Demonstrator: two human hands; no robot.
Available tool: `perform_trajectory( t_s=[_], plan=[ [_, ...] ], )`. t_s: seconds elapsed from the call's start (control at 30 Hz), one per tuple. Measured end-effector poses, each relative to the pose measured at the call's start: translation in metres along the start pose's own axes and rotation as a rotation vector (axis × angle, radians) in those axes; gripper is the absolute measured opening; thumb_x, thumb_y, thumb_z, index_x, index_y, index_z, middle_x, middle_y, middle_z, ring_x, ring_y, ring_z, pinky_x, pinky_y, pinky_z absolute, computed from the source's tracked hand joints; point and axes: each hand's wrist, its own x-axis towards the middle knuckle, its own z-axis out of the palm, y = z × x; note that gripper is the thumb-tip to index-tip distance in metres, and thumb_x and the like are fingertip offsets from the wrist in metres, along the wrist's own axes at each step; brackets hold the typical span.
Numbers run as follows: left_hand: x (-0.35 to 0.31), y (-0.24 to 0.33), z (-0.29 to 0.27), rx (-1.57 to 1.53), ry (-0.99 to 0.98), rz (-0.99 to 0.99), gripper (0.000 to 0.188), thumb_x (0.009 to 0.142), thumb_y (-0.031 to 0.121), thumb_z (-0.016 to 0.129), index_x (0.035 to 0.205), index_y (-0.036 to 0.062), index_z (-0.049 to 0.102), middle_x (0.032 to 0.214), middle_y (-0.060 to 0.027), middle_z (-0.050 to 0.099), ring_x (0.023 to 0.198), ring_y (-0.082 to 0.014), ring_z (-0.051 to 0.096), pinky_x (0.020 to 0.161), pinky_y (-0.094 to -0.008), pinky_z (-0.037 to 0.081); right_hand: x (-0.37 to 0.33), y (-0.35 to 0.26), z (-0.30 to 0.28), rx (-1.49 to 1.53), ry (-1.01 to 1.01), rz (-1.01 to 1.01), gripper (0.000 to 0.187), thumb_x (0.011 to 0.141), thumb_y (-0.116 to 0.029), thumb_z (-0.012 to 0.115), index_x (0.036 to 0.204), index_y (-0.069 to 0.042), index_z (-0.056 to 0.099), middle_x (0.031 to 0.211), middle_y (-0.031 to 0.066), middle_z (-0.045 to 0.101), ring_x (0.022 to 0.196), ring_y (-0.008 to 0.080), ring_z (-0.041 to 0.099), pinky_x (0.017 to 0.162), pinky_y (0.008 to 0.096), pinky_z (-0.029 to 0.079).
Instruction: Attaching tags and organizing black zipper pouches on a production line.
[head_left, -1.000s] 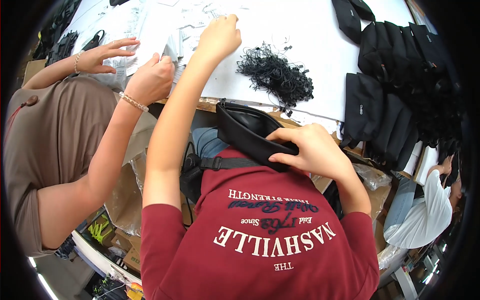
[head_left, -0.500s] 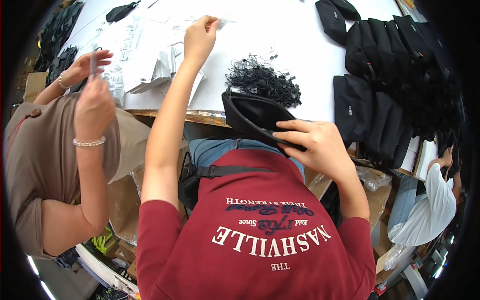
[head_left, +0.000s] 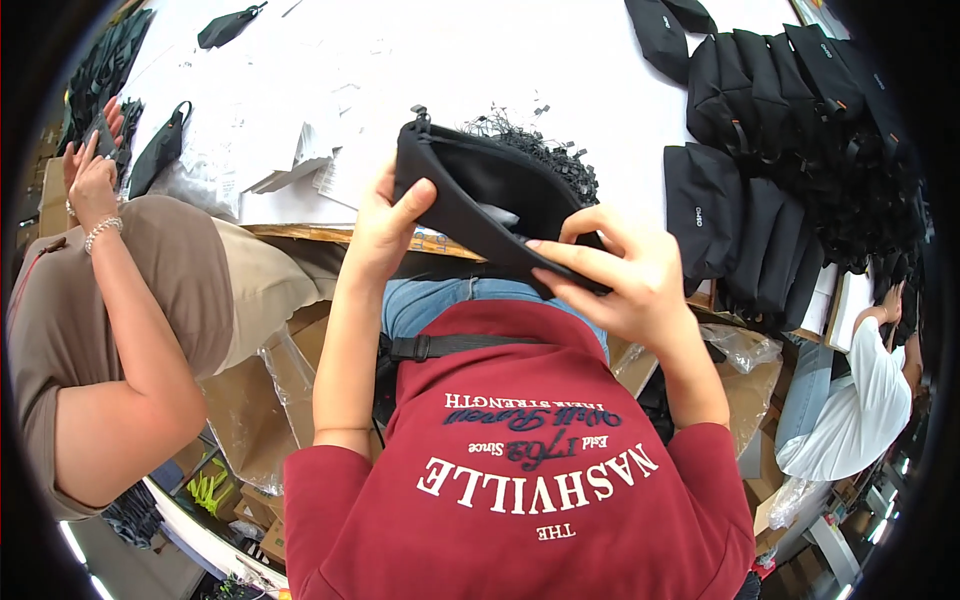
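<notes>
A black zippered pouch (head_left: 465, 205) is held above the near table edge, its mouth gaping upward. My left hand (head_left: 388, 222) grips its left end, thumb on the near side, with the other fingers partly hidden behind. At the right end my right hand (head_left: 625, 275) pinches the rim between fingers and thumb. Inside the pouch shows a small pale patch (head_left: 498, 214) that I cannot make out. Just behind lies a heap of thin black cords with small tags (head_left: 560, 160), partly covered by the pouch.
Black pouches (head_left: 745, 100) are piled along the right of the white table (head_left: 450, 60). White paper sheets (head_left: 300, 160) lie to the left. A co-worker in brown (head_left: 130, 260) works there, near another black pouch (head_left: 160, 150). A person in white (head_left: 850, 420) is at far right.
My left hand has come back from the papers and taken hold of the pouch's left end. The pouch has shifted slightly up and left. The co-worker's hands moved left.
</notes>
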Motion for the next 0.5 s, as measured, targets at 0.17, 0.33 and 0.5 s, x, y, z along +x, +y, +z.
perform_trajectory(
  t_s=[0.17,0.33,0.5],
  plan=[
    [0.002,0.004,0.011,-0.345,0.027,0.153,0.026,0.088,0.013,0.064,0.112,0.0064,0.057,0.102,-0.0045,0.066,0.094,-0.0165,0.064,0.086,-0.0316,0.051,-0.018,-0.009,0.033,0.374,0.628,0.238,0.003,0.086,0.0,0.059,0.087,-0.002,0.058,0.075,0.0025,0.055,0.056,0.0051,0.048,0.048,0.0211,0.036],
    [0.008,0.013,0.013,-0.268,0.04,0.223,0.029,0.09,0.016,0.062,0.116,0.0047,0.055,0.103,-0.0084,0.065,0.095,-0.018,0.063,0.087,-0.0326,0.052,-0.032,-0.006,0.034,0.413,0.564,0.374,0.004,0.084,-0.003,0.058,0.08,-0.003,0.056,0.069,0.0021,0.054,0.058,0.0082,0.045,0.057,0.0237,0.037],
    [0.013,0.022,0.031,-0.22,-0.068,-0.104,0.034,0.086,0.018,0.066,0.114,0.0015,0.057,0.099,-0.0121,0.066,0.088,-0.0161,0.064,0.081,-0.0272,0.051,-0.005,0.0,0.004,0.247,0.466,0.2,0.006,0.079,-0.004,0.061,0.083,-0.002,0.065,0.092,0.0128,0.068,0.082,0.0211,0.06,0.076,0.0318,0.045]
  ],
)
